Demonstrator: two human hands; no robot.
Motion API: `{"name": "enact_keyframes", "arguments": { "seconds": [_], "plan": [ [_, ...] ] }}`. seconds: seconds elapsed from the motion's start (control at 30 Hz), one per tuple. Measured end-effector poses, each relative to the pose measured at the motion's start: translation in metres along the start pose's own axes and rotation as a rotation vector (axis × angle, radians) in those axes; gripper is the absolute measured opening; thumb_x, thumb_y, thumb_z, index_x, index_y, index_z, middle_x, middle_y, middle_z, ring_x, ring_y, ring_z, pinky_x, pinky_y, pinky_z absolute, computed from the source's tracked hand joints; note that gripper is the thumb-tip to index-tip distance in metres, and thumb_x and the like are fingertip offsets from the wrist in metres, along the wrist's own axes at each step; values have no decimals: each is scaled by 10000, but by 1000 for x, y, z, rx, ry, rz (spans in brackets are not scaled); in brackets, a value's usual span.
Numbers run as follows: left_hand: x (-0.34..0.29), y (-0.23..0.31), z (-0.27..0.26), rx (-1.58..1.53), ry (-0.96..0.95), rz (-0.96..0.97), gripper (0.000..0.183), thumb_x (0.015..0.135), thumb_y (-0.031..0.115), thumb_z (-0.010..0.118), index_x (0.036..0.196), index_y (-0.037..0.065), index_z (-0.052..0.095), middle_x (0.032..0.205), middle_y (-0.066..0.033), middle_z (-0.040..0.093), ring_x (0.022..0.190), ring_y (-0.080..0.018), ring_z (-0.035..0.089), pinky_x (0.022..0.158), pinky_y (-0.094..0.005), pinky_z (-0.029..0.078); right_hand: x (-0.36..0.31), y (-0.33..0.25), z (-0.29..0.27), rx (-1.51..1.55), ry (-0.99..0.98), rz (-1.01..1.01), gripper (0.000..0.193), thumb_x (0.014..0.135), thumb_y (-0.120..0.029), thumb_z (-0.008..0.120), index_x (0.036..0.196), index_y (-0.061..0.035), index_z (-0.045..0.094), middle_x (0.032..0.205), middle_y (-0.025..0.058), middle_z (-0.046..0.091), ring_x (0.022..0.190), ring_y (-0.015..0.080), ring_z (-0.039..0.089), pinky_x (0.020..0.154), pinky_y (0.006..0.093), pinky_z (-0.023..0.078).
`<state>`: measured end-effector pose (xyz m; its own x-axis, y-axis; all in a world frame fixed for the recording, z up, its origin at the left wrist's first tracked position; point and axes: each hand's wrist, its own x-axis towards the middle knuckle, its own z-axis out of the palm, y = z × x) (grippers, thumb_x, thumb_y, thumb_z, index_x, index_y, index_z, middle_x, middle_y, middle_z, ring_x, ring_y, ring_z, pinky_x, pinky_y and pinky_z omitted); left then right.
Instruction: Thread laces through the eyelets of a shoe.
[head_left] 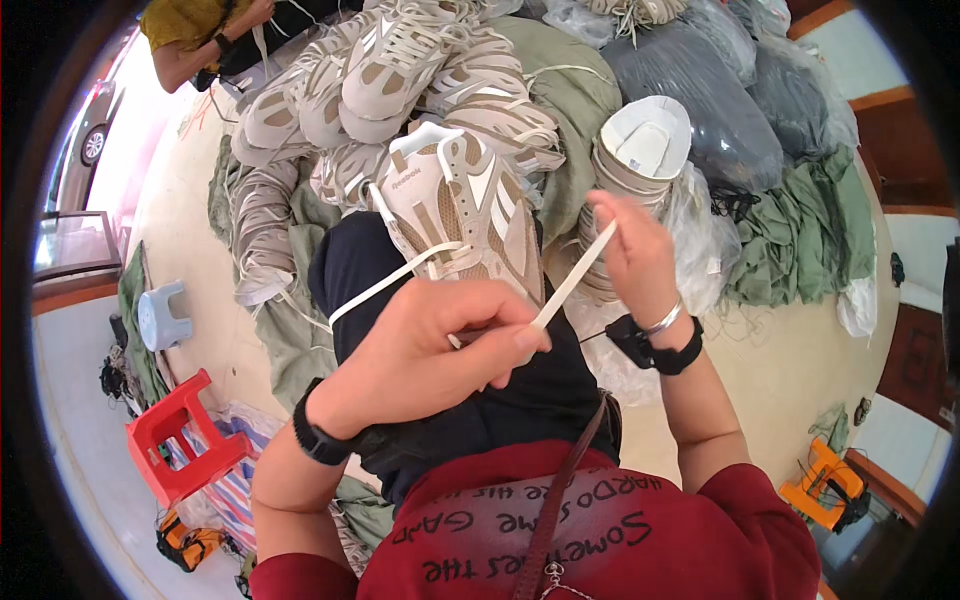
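A beige and white sneaker upper (pixel 415 205) with brown mesh panels rests on my dark-trousered thigh, its collar pointing away from me. A cream shoelace (pixel 390 285) passes through its lowest eyelets, one end trailing left over my knee. Between my two hands another stretch of flat lace runs taut. My left hand (pixel 430 350), closed, pinches it between thumb and forefinger in front of the shoe. Higher and to the right, my right hand (pixel 640 255) grips the lace near its tip. The upper eyelets of the sneaker have no lace in them.
Beyond my knees lies a heap of similar shoe uppers (pixel 385 80). A nested stack of uppers (pixel 645 140) stands right of it, near dark plastic-wrapped bags (pixel 690 95). A red stool (pixel 185 440) and pale blue stool (pixel 165 315) are at left. Another person (pixel 190 45) sits far left.
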<state>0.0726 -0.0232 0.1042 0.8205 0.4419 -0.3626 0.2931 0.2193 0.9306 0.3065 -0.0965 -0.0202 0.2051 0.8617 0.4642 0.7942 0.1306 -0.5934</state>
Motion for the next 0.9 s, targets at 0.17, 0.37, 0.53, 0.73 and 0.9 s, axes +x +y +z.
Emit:
{"name": "enact_keyframes", "arguments": {
  "seconds": [0.17, 0.37, 0.53, 0.73, 0.9],
  "plan": [
    [-25, -8, -16, -63, 72, 91, 174, 937, 141, 618, 881, -5, 694, 674, -26, 643, 570, -53, 569, 527, -197, 419, -13, 56, -26, -219, -59, 211, 376, 863, -116, 635, 1227, -46, 570, 931, 136, 619, 833, 348, 637, 694, 432, 511],
    [-15, -13, -13, -136, 154, 15, 208, 964, 166, 583, 911, -13, 677, 654, -11, 615, 563, -52, 552, 528, -195, 421, -10, -22, -44, -109, -145, 164, 596, 792, -138, 712, 1352, -69, 518, 866, 94, 554, 734, 278, 550, 645, 372, 467],
    [-11, -12, -6, -74, 96, -63, 181, 973, 147, 587, 927, -10, 666, 684, 17, 601, 593, -22, 540, 519, -186, 417, 1, -87, -12, 169, -214, -142, 489, 755, -142, 742, 1225, -84, 616, 790, 77, 524, 687, 264, 554, 610, 359, 462],
    [-15, -16, -4, 49, 101, 31, 155, 955, 113, 590, 901, 4, 686, 658, -1, 605, 562, -44, 548, 506, -201, 421, 7, -75, -6, 103, -181, -207, 333, 733, -36, 715, 1063, -65, 675, 771, 67, 565, 651, 253, 576, 575, 344, 458],
    [-25, -20, -14, 135, -13, 178, 142, 925, 110, 620, 879, 3, 701, 674, -34, 639, 570, -88, 590, 521, -230, 440, 4, -28, -4, -5, -97, -44, 230, 803, 21, 654, 1024, -29, 697, 745, 112, 590, 638, 267, 583, 566, 334, 460]
  ]
}}
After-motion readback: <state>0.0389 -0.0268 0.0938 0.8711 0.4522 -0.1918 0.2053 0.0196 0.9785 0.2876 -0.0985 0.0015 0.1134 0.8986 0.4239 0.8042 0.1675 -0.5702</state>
